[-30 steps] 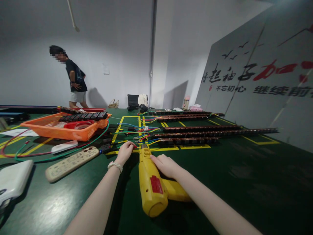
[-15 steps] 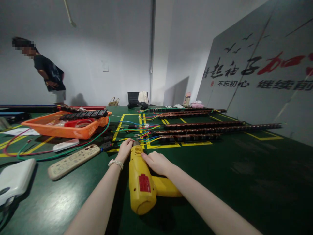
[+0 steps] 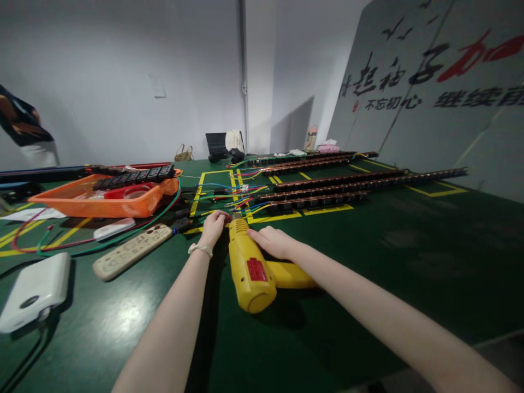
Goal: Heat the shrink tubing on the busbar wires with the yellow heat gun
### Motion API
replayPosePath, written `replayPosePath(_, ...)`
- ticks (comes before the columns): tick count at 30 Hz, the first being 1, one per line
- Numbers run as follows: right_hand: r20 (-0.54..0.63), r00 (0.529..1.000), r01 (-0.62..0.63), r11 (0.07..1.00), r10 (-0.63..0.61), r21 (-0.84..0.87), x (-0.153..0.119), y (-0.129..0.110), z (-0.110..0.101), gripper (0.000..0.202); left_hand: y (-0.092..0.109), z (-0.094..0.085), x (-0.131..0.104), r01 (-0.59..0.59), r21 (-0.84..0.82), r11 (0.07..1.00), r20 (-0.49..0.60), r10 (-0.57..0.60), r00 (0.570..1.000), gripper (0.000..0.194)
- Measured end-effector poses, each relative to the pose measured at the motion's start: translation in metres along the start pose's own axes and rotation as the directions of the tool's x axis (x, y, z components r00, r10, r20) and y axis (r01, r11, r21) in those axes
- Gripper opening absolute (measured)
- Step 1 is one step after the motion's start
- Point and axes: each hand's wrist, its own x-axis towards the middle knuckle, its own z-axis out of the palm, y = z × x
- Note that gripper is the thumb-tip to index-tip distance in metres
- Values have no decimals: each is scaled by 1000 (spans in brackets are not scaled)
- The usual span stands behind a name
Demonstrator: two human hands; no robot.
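A yellow heat gun (image 3: 249, 267) lies on the green table, its nozzle pointing away from me and its handle out to the right. My right hand (image 3: 272, 241) is closed at the right side of the barrel, thumb against it; the other fingers are hidden. My left hand (image 3: 215, 226), with a pale band on the wrist, is pinched beside the nozzle. What its fingers hold is too small and covered to make out. Just beyond the nozzle lie coloured wire ends (image 3: 245, 204), running from long black strips with copper-coloured edges (image 3: 319, 202).
To the left, an orange basket (image 3: 94, 204) holds black parts and red items. Nearer are a beige power strip (image 3: 133, 251), a white slim device (image 3: 113, 229), a white box-shaped device (image 3: 39, 289) with a cable, and loose wires. A person (image 3: 27, 123) stands beyond the table.
My view has shifted, so the table and heat gun appear higher. The person at the far left has moved toward the picture's edge. Both hands keep nearly the same place around the heat gun.
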Motion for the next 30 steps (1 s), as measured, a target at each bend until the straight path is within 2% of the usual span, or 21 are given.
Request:
replayPosePath(4, 2, 998, -59, 998, 59, 18, -7, 15, -5, 70, -2, 2, 2, 57, -114, 992, 19, -55, 998, 20)
replayPosePath(7, -7, 994, -109, 994, 109, 23, -10, 25, -8, 70, -1, 2, 2, 72, -139, 988, 25, -69, 997, 19)
replayPosePath(15, -63, 977, -196, 975, 203, 108, -17, 47, -21, 62, 2, 2, 2, 78, -89, 993, 18, -77, 997, 21)
replayPosePath(21, -121, 958, -239, 957, 260, 166, -21, 66, -26, 70, -3, 2, 5, 50, -1, 999, 41, -50, 998, 25)
replayPosePath(30, -159, 963, -202, 973, 218, 113, -23, 63, -28, 68, -5, 2, 6, 26, 76, 997, 59, -30, 998, 23)
